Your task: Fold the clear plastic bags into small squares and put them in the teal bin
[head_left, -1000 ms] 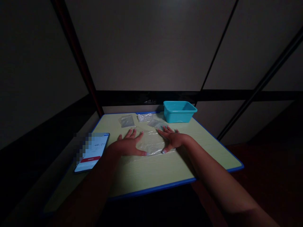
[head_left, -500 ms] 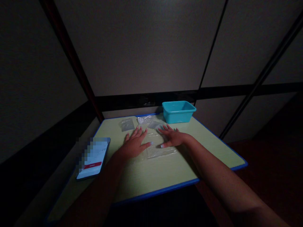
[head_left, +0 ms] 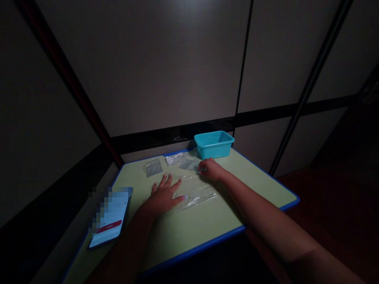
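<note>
A clear plastic bag (head_left: 197, 197) lies flat and slightly creased on the table. My left hand (head_left: 166, 198) rests on its left side, palm down with fingers spread. Beyond the bag's far right part, my right hand (head_left: 212, 169) has its fingers curled in and pressed together. It is close to a small greyish plastic packet (head_left: 188, 165), and whatever those fingertips hold, if anything, is hidden. Another greyish packet (head_left: 154, 167) lies at the far left, and a crumpled clear packet (head_left: 176, 158) is between the two.
A turquoise plastic basket (head_left: 214, 146) stands at the table's back right, just behind my right hand. Along the left side lies a tablet (head_left: 109, 221) with a lit screen, partly blurred out. The pale table (head_left: 189, 232) has a blue edge, and panelled walls rise behind it.
My right hand has gone from spread fingers to a curled pinch. My left hand stays flat on the bag. The view has shifted, so the table and its things sit lower and further left.
</note>
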{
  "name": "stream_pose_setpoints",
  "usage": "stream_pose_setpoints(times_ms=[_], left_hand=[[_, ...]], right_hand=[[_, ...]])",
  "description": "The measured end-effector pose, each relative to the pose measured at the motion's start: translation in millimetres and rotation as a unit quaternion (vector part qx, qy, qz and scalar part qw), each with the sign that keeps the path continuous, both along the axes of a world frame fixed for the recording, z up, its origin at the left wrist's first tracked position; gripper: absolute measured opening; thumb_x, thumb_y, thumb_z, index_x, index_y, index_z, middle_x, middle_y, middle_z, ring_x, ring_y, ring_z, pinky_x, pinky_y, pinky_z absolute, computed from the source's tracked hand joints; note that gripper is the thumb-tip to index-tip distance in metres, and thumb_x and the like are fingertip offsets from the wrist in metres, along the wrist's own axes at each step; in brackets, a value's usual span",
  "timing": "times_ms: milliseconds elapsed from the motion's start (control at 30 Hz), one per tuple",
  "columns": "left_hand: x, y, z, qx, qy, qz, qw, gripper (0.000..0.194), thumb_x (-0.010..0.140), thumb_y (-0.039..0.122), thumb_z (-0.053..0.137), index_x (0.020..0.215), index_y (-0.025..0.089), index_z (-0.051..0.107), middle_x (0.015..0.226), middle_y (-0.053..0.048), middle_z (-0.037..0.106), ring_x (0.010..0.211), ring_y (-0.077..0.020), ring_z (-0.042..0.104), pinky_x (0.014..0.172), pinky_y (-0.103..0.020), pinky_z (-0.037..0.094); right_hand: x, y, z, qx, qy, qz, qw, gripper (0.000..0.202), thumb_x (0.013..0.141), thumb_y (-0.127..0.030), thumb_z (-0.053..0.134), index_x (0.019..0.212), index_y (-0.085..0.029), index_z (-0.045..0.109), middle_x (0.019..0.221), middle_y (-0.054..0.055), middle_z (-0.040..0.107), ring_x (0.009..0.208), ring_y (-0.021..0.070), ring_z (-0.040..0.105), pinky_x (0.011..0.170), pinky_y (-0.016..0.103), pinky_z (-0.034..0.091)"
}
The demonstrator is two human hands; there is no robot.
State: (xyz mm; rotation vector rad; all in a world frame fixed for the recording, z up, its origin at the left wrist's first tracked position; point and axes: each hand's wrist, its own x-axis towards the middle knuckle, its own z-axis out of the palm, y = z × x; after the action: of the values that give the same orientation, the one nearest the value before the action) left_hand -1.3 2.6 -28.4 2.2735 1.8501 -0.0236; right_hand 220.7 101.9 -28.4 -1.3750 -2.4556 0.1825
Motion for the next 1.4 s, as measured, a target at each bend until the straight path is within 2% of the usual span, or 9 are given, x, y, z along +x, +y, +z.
stream_pose_setpoints(times_ms=[200,400,533,667,867,1067,1167,1267,1400], left_hand=[[3.3,0.1,-2.5,0.011,-0.023,-0.024,0.999,0.075,0.074,0.060,0.050,0.138,0.032,0.025,0.148,-0.012,0.005,0.135,-0.0321,-0.003,0.099,-0.061,0.006],[-8.7,18.4,-12.9,0.143,-0.107,0.048,0.983,0.060,0.080,0.049,0.048,0.132,0.020,0.041,0.143,-0.014,0.029,0.133,-0.0302,0.019,0.104,-0.051,0.016],[-14.0,28.7,-12.9,0.248,-0.292,0.088,0.919,0.046,0.087,0.040,0.038,0.125,0.017,0.048,0.134,-0.010,0.044,0.128,-0.0229,0.032,0.106,-0.038,0.022],[-10.0,26.2,-4.8,0.233,-0.457,0.144,0.846,0.042,0.091,0.040,0.029,0.121,0.019,0.050,0.126,-0.009,0.051,0.119,-0.0200,0.044,0.103,-0.036,0.029],[-13.6,30.9,-7.5,0.193,-0.519,0.225,0.802,0.047,0.092,0.046,0.025,0.116,0.017,0.053,0.125,-0.012,0.051,0.115,-0.0233,0.046,0.095,-0.038,0.037],[-17.1,35.0,-4.5,0.135,-0.591,0.309,0.733,0.050,0.091,0.050,0.022,0.108,0.017,0.056,0.120,-0.012,0.051,0.100,-0.0221,0.055,0.082,-0.035,0.047],[-14.9,30.8,4.2,0.088,-0.645,0.340,0.679,0.049,0.091,0.052,0.024,0.107,0.017,0.054,0.123,-0.013,0.047,0.090,-0.0188,0.058,0.074,-0.030,0.051],[-15.7,28.4,9.9,0.037,-0.696,0.351,0.625,0.050,0.089,0.055,0.026,0.114,0.019,0.048,0.128,-0.015,0.040,0.081,-0.0166,0.061,0.068,-0.029,0.054],[-21.5,30.7,8.8,0.006,-0.738,0.338,0.583,0.052,0.087,0.057,0.032,0.120,0.018,0.040,0.129,-0.018,0.037,0.076,-0.0177,0.064,0.068,-0.032,0.054]], right_hand=[[-2.4,-5.8,0.8,-0.010,-0.021,0.004,1.000,0.019,0.072,-0.029,0.064,0.088,-0.020,0.066,0.090,0.008,0.062,0.088,0.0216,0.050,0.071,0.026,0.035],[-3.5,-7.7,2.1,-0.032,-0.017,0.013,0.999,0.023,0.070,-0.037,0.066,0.086,-0.021,0.065,0.091,0.006,0.062,0.088,0.0215,0.049,0.067,0.026,0.034],[-6.7,-10.1,1.6,-0.034,-0.031,0.009,0.999,0.023,0.071,-0.039,0.065,0.086,-0.022,0.064,0.093,0.006,0.061,0.090,0.0224,0.049,0.066,0.026,0.034],[-8.5,-12.0,2.1,-0.031,-0.025,0.003,0.999,0.025,0.071,-0.037,0.064,0.092,-0.023,0.062,0.096,0.006,0.061,0.093,0.0224,0.049,0.067,0.027,0.034],[-9.1,-12.8,1.2,-0.033,-0.028,0.009,0.999,0.025,0.071,-0.039,0.064,0.091,-0.023,0.062,0.096,0.006,0.060,0.094,0.0228,0.048,0.069,0.028,0.034],[-10.4,-15.1,-0.9,-0.033,-0.005,0.031,0.999,0.024,0.072,-0.036,0.064,0.091,-0.023,0.061,0.097,0.006,0.059,0.097,0.0233,0.046,0.070,0.028,0.033],[-10.2,-15.2,-2.0,-0.031,-0.001,0.039,0.999,0.022,0.072,-0.036,0.064,0.090,-0.023,0.062,0.098,0.006,0.059,0.098,0.0239,0.046,0.072,0.030,0.034],[-9.0,-14.2,-3.5,-0.022,0.005,0.043,0.999,0.024,0.072,-0.036,0.064,0.091,-0.023,0.062,0.099,0.007,0.058,0.099,0.0242,0.045,0.076,0.031,0.034],[-7.5,-11.9,-5.2,-0.010,0.010,0.043,0.999,0.026,0.072,-0.038,0.064,0.092,-0.023,0.062,0.100,0.007,0.057,0.099,0.0236,0.046,0.079,0.032,0.035]])
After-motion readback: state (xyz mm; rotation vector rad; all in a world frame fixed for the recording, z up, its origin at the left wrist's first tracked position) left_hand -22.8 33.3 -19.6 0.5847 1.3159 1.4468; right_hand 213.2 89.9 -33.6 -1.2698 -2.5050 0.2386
